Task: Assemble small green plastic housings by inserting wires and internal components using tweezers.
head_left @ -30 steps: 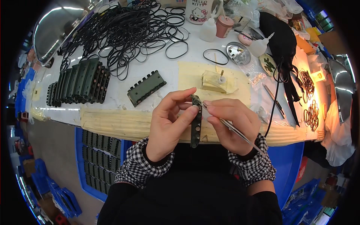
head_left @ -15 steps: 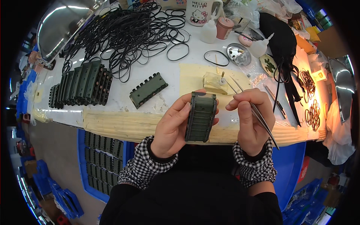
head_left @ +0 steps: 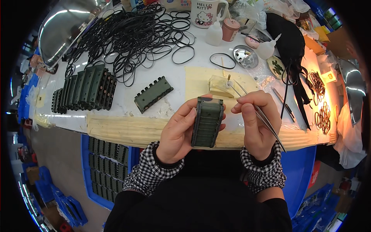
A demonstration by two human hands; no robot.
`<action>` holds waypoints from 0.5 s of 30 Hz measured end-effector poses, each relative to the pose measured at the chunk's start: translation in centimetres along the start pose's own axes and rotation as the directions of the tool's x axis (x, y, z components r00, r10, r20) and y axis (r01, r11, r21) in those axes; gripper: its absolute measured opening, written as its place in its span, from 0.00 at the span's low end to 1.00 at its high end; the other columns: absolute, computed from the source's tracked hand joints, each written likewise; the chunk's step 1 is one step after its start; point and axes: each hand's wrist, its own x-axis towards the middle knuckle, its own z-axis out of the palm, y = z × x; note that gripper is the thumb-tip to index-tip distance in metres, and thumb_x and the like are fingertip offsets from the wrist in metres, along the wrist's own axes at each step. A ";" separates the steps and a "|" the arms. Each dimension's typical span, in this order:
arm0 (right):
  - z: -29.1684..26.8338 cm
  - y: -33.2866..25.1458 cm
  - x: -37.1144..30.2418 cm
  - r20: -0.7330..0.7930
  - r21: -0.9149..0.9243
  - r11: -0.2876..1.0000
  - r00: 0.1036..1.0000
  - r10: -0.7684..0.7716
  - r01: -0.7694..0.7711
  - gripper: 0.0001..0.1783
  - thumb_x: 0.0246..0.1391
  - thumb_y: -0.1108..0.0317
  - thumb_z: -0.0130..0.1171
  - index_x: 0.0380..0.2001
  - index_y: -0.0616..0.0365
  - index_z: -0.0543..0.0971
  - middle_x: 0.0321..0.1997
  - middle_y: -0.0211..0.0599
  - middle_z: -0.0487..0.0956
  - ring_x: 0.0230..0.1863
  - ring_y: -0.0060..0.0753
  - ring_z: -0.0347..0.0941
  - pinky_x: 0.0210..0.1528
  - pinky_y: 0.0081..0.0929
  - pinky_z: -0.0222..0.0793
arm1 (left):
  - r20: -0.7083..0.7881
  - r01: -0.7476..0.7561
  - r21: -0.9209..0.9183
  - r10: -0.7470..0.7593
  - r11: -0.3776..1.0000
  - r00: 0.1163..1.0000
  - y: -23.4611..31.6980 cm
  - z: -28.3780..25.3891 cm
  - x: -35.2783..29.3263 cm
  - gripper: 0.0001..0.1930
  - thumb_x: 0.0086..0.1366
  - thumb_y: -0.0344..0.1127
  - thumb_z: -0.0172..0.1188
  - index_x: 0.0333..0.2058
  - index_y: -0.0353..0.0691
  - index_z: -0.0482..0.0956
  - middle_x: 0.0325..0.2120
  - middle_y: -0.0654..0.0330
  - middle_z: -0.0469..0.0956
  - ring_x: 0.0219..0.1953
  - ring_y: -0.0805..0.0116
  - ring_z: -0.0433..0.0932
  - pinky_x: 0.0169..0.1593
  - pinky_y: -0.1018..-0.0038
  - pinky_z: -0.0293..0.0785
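Head view: the left hand (head_left: 176, 129) has a firm grip on a dark green, oblong plastic piece with toothed black long sides (head_left: 208, 123), thumb along its left side, fingers behind and fingertips showing past its right side. The piece is raised over the near edge of the white tabletop (head_left: 176, 79), its broad ribbed face turned up toward the camera.

The right hand (head_left: 261, 120) grips slim silver metal tweezers (head_left: 276, 137) with the fingers curled around them; the tips are spread apart, pointing up and left, clear of the piece and near a pale yellow tape-wrapped block (head_left: 219, 86).

The step in hand looks like a check of the ribbed face between touches of the tool. Further tweezer work would call for a steady left grip, the wanted side turned to the tips and a light squeeze.

A matching green plastic piece (head_left: 154, 94) lies on the tabletop, right of a standing row of similar green pieces (head_left: 87, 87).
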 end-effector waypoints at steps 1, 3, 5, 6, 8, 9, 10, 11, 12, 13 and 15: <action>0.3 -0.1 0.1 -0.048 0.033 0.999 0.999 0.020 -0.019 0.05 0.59 0.74 0.53 0.35 0.65 0.75 0.32 0.38 0.75 0.32 0.26 0.73 0.38 0.21 0.68 | 0.000 0.002 0.002 -0.002 1.000 1.000 0.0 0.0 0.0 0.23 0.73 0.41 0.40 0.62 0.39 0.56 0.56 0.42 0.65 0.57 0.50 0.68 0.60 0.53 0.67; 0.5 -0.1 0.2 -0.092 0.062 0.997 0.995 0.043 -0.037 0.04 0.57 0.74 0.57 0.34 0.65 0.76 0.31 0.38 0.77 0.31 0.26 0.73 0.36 0.20 0.68 | -0.002 -0.003 0.005 0.003 1.000 1.000 0.0 -0.1 -0.1 0.23 0.73 0.41 0.40 0.62 0.39 0.56 0.56 0.42 0.65 0.57 0.50 0.68 0.60 0.53 0.67; 0.5 -0.2 0.2 -0.094 0.049 0.998 0.995 0.045 -0.040 0.04 0.57 0.75 0.57 0.34 0.65 0.76 0.31 0.38 0.77 0.31 0.26 0.73 0.36 0.20 0.68 | 0.003 -0.010 0.009 0.010 1.000 1.000 0.0 -0.2 -0.1 0.23 0.73 0.41 0.40 0.62 0.39 0.56 0.56 0.42 0.65 0.57 0.50 0.68 0.60 0.53 0.67; 0.3 -0.1 0.3 -0.058 0.015 1.000 0.998 0.022 -0.021 0.04 0.59 0.74 0.54 0.35 0.65 0.75 0.32 0.37 0.75 0.32 0.25 0.73 0.38 0.20 0.68 | 0.008 -0.012 0.009 0.011 1.000 1.000 -0.1 -0.2 -0.1 0.23 0.73 0.41 0.40 0.62 0.39 0.56 0.56 0.42 0.65 0.57 0.50 0.68 0.60 0.53 0.67; -0.1 0.0 0.3 0.017 -0.047 0.999 1.000 -0.019 0.020 0.06 0.63 0.74 0.48 0.37 0.67 0.72 0.35 0.37 0.73 0.34 0.23 0.73 0.40 0.19 0.68 | 0.014 -0.016 0.009 0.016 1.000 1.000 -0.1 -0.2 -0.1 0.23 0.73 0.41 0.40 0.62 0.39 0.56 0.56 0.42 0.65 0.57 0.50 0.68 0.60 0.53 0.67; 0.1 0.0 0.4 -0.015 -0.023 1.000 1.000 -0.006 0.006 0.05 0.61 0.74 0.51 0.36 0.66 0.73 0.33 0.37 0.74 0.33 0.24 0.73 0.39 0.20 0.68 | 0.009 -0.018 0.010 0.018 1.000 1.000 -0.1 -0.3 -0.1 0.23 0.73 0.41 0.40 0.62 0.39 0.56 0.56 0.41 0.65 0.57 0.50 0.68 0.60 0.53 0.67; 0.4 0.0 0.5 -0.047 0.001 1.000 0.999 0.008 -0.008 0.04 0.59 0.75 0.54 0.35 0.65 0.75 0.32 0.37 0.75 0.32 0.25 0.73 0.38 0.20 0.68 | 0.005 -0.019 0.011 0.019 1.000 1.000 -0.1 -0.3 -0.2 0.23 0.73 0.41 0.40 0.62 0.39 0.56 0.57 0.41 0.64 0.57 0.50 0.68 0.60 0.53 0.67; 0.5 0.0 0.6 -0.083 0.023 1.000 0.996 0.022 -0.020 0.03 0.56 0.75 0.57 0.34 0.65 0.76 0.30 0.37 0.76 0.31 0.26 0.72 0.36 0.20 0.68 | 0.005 -0.018 0.013 0.018 1.000 1.000 -0.1 -0.2 -0.2 0.23 0.73 0.41 0.40 0.62 0.39 0.56 0.57 0.41 0.64 0.57 0.50 0.68 0.60 0.53 0.67; 0.4 0.0 0.6 -0.083 0.014 1.000 0.996 0.014 -0.013 0.04 0.56 0.75 0.57 0.34 0.65 0.76 0.30 0.37 0.76 0.31 0.26 0.72 0.36 0.20 0.68 | 0.013 -0.018 0.014 0.018 1.000 1.000 -0.1 -0.2 -0.1 0.23 0.73 0.40 0.40 0.62 0.39 0.56 0.57 0.41 0.64 0.57 0.50 0.68 0.60 0.53 0.67; 0.3 0.1 0.7 -0.084 0.005 1.000 0.996 0.007 -0.007 0.04 0.56 0.75 0.57 0.34 0.65 0.76 0.31 0.37 0.76 0.31 0.25 0.72 0.36 0.20 0.68 | 0.021 -0.019 0.015 0.019 1.000 1.000 -0.1 -0.3 -0.1 0.23 0.73 0.40 0.40 0.62 0.39 0.56 0.57 0.41 0.64 0.57 0.50 0.68 0.60 0.53 0.67; 0.0 0.1 1.1 -0.081 -0.054 0.998 0.996 0.025 -0.029 0.04 0.56 0.75 0.58 0.34 0.65 0.76 0.31 0.37 0.76 0.31 0.25 0.72 0.35 0.21 0.67 | 0.023 -0.027 0.033 0.026 0.999 0.999 -0.1 -0.3 0.0 0.23 0.73 0.40 0.40 0.62 0.38 0.56 0.56 0.41 0.65 0.57 0.51 0.69 0.60 0.53 0.68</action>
